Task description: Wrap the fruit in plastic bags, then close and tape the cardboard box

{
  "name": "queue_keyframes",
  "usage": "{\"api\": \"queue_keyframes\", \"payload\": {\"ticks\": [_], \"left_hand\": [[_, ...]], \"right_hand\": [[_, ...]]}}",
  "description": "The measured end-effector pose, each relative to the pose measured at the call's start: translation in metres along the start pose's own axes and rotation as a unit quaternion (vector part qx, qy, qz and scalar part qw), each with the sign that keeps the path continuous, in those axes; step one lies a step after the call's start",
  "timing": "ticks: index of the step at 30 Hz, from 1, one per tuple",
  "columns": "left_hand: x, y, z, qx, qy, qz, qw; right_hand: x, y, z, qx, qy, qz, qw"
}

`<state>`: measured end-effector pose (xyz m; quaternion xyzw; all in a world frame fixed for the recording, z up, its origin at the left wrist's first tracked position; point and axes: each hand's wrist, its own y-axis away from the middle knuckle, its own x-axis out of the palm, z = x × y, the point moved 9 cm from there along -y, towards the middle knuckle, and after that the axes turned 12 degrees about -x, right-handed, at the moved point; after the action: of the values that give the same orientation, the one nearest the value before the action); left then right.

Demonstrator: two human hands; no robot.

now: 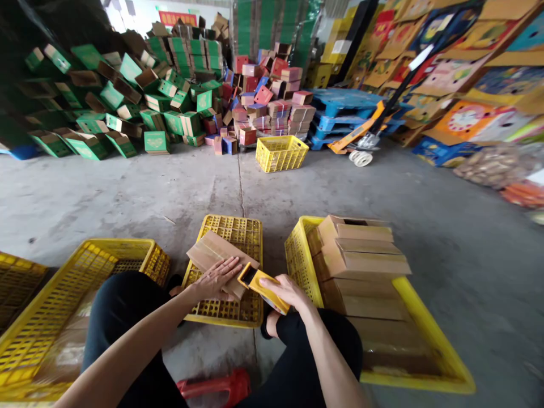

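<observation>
While the flat cardboard box [221, 258] is pressed under the open left hand [219, 279], the yellow tape dispenser [263, 288], gripped by the right hand [289, 290] at 3 o'clock, is judged light and rigid.

the left hand [219, 277] is covering part of the flat cardboard box [212, 252]; the right hand [287, 290] is hiding the rear of the yellow tape dispenser [260, 285]; the left crate [63, 317] is running off the frame edge, and its contents are looking too blurred to tell
</observation>
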<state>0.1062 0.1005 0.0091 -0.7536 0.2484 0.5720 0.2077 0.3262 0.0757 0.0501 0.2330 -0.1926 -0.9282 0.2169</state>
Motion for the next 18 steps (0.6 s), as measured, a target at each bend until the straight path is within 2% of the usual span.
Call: {"api": "queue_keyframes", "payload": {"ticks": [4,10,18], "left_hand": [[0.002,0.0,-0.005,-0.007,-0.017,0.01,1.0],[0.006,0.003,-0.027,0.018,-0.018,-0.007,1.0],[0.006,0.001,-0.024,0.016,-0.009,-0.006,1.0]], "right_hand": [[0.001,-0.002,-0.001,-0.008,-0.016,0.003,1.0],[0.003,-0.004,-0.006,-0.017,-0.02,-0.002,1.0],[-0.002,0.011,0.008,-0.001,0.008,0.0,1.0]]}}
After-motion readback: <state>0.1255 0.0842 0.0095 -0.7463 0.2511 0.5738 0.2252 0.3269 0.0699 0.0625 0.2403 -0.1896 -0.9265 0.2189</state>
